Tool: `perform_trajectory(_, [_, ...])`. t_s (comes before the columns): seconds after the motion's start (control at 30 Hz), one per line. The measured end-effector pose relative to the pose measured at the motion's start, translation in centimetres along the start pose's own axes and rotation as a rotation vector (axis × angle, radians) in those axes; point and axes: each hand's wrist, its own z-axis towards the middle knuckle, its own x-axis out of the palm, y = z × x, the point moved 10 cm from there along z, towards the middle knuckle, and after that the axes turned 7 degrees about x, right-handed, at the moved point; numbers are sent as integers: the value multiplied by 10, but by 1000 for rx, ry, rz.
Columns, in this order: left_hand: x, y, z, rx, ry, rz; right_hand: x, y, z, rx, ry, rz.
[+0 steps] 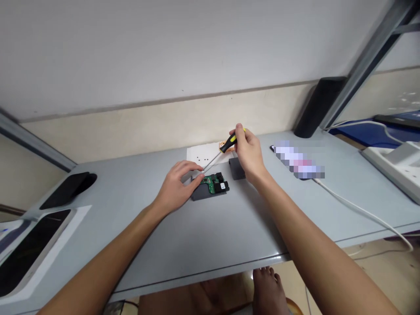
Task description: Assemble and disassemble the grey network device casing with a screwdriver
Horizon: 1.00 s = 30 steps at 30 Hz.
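Note:
My right hand (247, 151) grips a screwdriver (229, 142) with a black and yellow handle. Its thin metal shaft slants down to the left, with the tip at the fingers of my left hand (177, 183). The thumb and index finger of that hand close in around the tip; a tiny shiny bit shows there, too small to name. Just below lies a green circuit board (210, 181) with black connectors, seated in a dark grey casing (201, 192). My left thumb is at the board's upper left corner. A second dark grey casing piece (236, 169) lies beside my right wrist.
Several small dark screws (202, 159) lie on white paper (193, 153) near an orange item (225, 146). A phone (295, 162) with a white cable is at right, before a black cylinder (318, 107) and a power strip (397, 166). A tablet (36, 249) lies left.

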Motion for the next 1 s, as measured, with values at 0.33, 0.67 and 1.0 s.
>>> perform_trajectory(0.33, [-7,-3,1,64,-34,6,6,1,2,-65,50,-33])
perform_trajectory(0.67, [-3,-2,0,96,20,84,23,19,-14,-268,142,-21])
perform_trajectory(1.0, [1,1,1,-12,125,109,23,19,-19,-267,107,25])
